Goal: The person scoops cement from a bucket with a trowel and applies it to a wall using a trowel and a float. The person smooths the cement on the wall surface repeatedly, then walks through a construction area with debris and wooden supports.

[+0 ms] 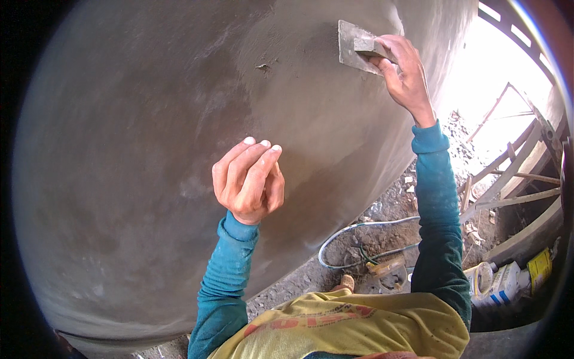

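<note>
Specifically, the right hand point(409, 73) is closed around the grey block handle point(364, 45) of a flat rectangular trowel point(347, 52), with the fingers over the handle's upper side and the thumb along its lower side. The handle's left end projects past the fingertips; its right end lies within the grip. The blade extends leftward beyond the hand, its face set toward the grey plastered wall point(149, 131) (whether the full face makes contact cannot be told). The trowel is located at the upper right of the view, near the wall's bright edge.

The left hand point(248, 182) is positioned lower and to the left, well apart from the trowel. Its fingers are loosely curled, tips toward the wall; the palm is hidden, so whether it contains anything cannot be told. Below the right forearm, a pale hose point(327, 246) loops across the rubble-strewn ground point(353, 257).
</note>
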`<state>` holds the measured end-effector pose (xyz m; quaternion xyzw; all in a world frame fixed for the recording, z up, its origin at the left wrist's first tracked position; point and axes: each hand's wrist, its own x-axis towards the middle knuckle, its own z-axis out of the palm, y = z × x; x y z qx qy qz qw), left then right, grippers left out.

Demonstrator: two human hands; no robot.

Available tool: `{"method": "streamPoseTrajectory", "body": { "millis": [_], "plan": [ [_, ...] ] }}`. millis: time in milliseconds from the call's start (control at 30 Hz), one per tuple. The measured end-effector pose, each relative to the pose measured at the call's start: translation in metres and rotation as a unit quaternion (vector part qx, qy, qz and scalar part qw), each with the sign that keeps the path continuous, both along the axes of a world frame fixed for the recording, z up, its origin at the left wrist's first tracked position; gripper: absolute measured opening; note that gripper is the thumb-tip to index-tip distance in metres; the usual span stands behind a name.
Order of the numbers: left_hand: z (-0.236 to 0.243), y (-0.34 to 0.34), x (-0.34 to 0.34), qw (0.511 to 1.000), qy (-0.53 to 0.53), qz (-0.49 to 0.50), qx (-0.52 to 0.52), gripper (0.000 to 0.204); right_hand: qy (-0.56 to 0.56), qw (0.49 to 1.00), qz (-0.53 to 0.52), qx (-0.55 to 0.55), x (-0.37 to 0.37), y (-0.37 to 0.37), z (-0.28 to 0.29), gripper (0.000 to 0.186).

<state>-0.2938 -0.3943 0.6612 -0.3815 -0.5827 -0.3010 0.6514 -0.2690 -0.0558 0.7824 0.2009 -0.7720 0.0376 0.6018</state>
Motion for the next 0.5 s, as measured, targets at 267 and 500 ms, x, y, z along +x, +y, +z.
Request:
{"method": "streamPoseTrajectory", "body": {
  "millis": [267,500],
  "plan": [
    [0.002,0.003,0.008,1.0,-0.01,0.016,-0.007,0.035,-0.036,0.997,-0.017,0.069,0.01,-0.016,-0.009,0.038],
    [0.002,-0.003,0.002,1.0,0.001,0.019,-0.005,0.035,-0.186,0.967,0.064,-0.165,0.028,-0.029,-0.036,0.053]
  ]
}}
